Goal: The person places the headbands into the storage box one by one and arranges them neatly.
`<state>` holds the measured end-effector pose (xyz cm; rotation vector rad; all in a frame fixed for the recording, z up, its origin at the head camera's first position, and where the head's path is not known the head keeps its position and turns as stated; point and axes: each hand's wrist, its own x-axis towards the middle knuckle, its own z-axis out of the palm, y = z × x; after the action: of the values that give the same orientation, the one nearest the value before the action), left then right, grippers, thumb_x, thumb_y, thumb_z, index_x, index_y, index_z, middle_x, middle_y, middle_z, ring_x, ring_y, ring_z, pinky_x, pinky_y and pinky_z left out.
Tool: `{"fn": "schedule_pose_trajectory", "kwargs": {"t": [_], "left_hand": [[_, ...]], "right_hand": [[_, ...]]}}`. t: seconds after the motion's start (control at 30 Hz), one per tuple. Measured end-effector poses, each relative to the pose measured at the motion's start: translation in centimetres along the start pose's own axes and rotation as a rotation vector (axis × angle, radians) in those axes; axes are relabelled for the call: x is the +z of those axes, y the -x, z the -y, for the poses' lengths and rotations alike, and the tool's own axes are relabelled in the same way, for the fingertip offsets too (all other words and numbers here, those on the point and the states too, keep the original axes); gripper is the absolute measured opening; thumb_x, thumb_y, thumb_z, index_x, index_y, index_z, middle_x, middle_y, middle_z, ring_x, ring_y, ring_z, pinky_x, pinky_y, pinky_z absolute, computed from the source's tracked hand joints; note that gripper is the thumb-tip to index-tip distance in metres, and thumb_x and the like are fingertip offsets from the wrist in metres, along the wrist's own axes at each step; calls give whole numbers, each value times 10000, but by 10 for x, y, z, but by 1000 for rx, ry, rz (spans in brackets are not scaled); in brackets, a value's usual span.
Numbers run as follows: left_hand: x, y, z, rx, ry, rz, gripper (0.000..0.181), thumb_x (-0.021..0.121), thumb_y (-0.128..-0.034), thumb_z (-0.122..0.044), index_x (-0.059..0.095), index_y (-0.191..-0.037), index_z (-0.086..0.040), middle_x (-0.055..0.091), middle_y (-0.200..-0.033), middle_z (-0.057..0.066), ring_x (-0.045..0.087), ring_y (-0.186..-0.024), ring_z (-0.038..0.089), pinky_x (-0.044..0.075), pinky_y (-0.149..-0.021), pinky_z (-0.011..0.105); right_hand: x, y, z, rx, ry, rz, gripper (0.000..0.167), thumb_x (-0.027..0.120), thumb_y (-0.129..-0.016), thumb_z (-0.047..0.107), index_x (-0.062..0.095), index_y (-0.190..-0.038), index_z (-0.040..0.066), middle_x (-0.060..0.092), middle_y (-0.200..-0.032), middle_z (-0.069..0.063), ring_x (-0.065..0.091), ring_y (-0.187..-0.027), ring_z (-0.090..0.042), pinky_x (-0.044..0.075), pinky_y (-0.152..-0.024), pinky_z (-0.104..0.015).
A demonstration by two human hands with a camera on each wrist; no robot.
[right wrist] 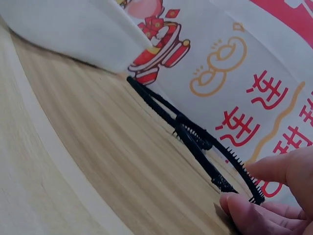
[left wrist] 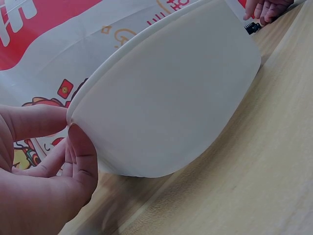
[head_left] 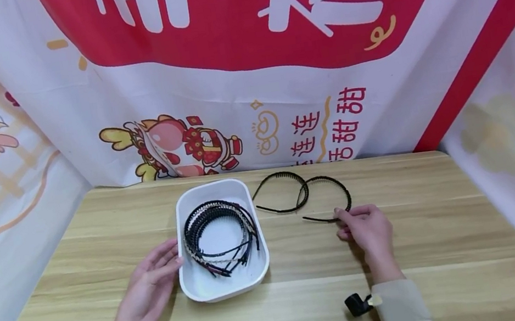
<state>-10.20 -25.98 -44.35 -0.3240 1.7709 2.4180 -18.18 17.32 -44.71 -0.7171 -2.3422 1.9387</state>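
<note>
A white plastic basin (head_left: 202,293) stands on the table, holding a stack of mostly black headbands (head_left: 192,235), some with pale beaded bands. At its left side my left hand (head_left: 149,287) pinches the rim between thumb and finger, which the left wrist view shows close up. To the right of the basin, my right hand (head_left: 369,230) pinches a thin black toothed headband (head_left: 345,192) near its curved side. A second black toothed headband (head_left: 282,211) lies on the table and overlaps the first. In the right wrist view, thumb and fingertips meet at the held headband (right wrist: 203,159).
The wooden table (head_left: 446,221) ends at the back against a printed cloth (head_left: 237,91) in red and white. More cloth hangs on the left and right sides. Small black devices (head_left: 357,305) are strapped at both wrists.
</note>
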Motion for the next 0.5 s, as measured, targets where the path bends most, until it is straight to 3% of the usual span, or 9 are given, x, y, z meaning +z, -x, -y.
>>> {"fn": "schedule_pose_trajectory", "kwargs": {"t": [0.1,0.2,0.5], "left_hand": [[1,1,0,-2,0,-2,408,617,-1012,40,636,-1295,-254,668,-1262,-100,625,-1215,61,531,-1090,183],[1,0,0,-2,-1,-2,407,618,-1012,41,630,-1297,-249,665,-1260,-101,622,-1213,61,528,-1090,182],[0,-1,1,-4,3,1,422,620,-1011,43,648,-1306,-259,671,-1255,-101,627,-1207,60,530,-1087,186]], "right_hand": [[0,-3,0,7,16,-13,638,853,-926,323,522,-1334,-40,783,-971,-107,748,-602,-112,665,-621,-272],[2,-7,1,6,48,-10,674,856,-921,340,508,-1344,-52,779,-961,-130,743,-579,-117,665,-608,-281],[3,-13,0,1,156,6,555,840,-921,318,579,-1250,-45,797,-829,-117,740,-531,-120,652,-578,-276]]}}
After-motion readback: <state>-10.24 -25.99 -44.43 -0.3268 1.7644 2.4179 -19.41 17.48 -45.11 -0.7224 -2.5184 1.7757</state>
